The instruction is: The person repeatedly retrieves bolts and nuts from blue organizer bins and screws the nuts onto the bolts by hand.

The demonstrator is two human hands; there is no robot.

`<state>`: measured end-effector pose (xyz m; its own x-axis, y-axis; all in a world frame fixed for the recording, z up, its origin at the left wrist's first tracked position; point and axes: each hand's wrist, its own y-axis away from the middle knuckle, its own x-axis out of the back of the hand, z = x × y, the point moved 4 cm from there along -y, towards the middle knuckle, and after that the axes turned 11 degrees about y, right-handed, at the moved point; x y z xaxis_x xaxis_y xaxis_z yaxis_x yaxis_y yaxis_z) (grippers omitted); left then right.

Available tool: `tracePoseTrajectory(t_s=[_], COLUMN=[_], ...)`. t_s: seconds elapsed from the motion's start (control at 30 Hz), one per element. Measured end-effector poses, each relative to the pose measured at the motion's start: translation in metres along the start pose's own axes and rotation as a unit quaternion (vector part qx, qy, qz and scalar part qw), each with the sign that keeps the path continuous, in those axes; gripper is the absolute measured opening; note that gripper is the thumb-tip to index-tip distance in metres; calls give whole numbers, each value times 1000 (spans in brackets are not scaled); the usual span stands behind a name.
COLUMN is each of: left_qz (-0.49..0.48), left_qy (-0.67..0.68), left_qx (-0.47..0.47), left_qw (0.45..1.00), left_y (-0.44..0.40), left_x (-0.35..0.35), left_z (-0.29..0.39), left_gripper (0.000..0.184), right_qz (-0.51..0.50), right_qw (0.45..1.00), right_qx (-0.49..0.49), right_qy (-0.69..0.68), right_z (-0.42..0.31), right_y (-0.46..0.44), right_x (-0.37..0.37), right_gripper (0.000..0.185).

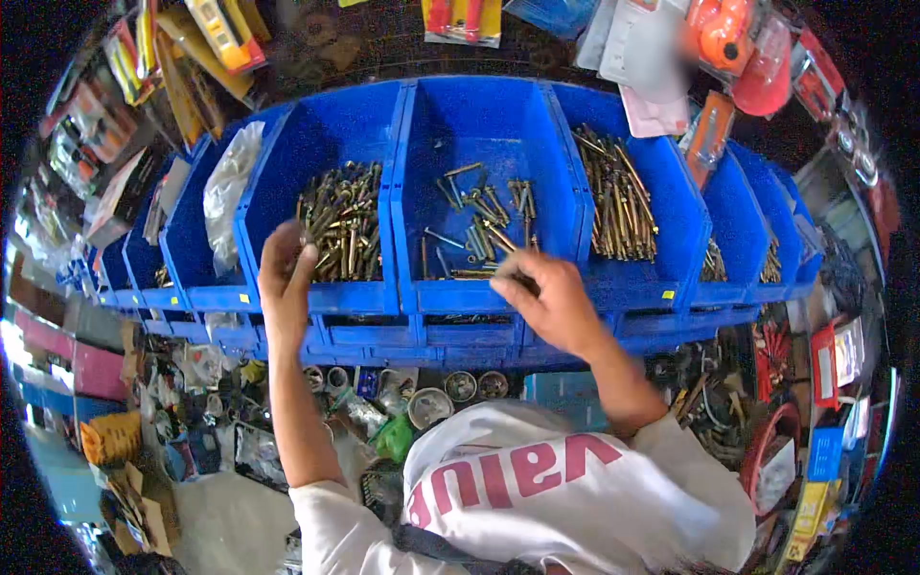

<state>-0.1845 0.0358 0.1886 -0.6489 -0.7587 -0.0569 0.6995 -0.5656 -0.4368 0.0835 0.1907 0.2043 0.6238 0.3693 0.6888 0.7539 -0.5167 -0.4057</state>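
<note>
My left hand (286, 264) is over the front left part of a blue bin (316, 125) that holds a heap of brassy bolts (350, 216). Its thumb and fingers are apart, with nothing visible between them. At the front right of the middle blue bin (479, 105), my right hand (546, 292) has thumb and fingers close together; whatever they hold, if anything, is too small to name. Loose bolts and screws (484, 206) lie scattered in that bin, beside and behind the fingers.
Another blue bin to the right holds long bolts (618, 201). A plastic bag (230, 192) fills a bin at the left. Packaged goods (724, 43) hang above. Below the bins are round tins (429, 407), a green bag (393, 439) and a red basin (771, 460).
</note>
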Motion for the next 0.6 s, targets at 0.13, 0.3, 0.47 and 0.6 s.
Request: tracePoseTrajectory(t_s=[0.13, 0.3, 0.47, 0.6], left_qz=[-44, -11, -14, -65], left_qy=[-53, -28, -2, -29], left_qx=[-55, -50, -60, -68], left_qw=[996, 998, 998, 995], left_y=[-20, -2, 22, 59], left_x=[-2, -17, -27, -38], left_z=[-4, 7, 19, 15], left_gripper=[43, 24, 7, 4], right_qz=[21, 76, -70, -89], right_qw=[998, 971, 953, 936], right_qx=[37, 41, -130, -107], right_qy=[54, 221, 266, 325], right_z=[15, 55, 90, 104], right_y=[-41, -87, -126, -134], right_x=[0, -34, -67, -73], right_gripper=[8, 20, 26, 24])
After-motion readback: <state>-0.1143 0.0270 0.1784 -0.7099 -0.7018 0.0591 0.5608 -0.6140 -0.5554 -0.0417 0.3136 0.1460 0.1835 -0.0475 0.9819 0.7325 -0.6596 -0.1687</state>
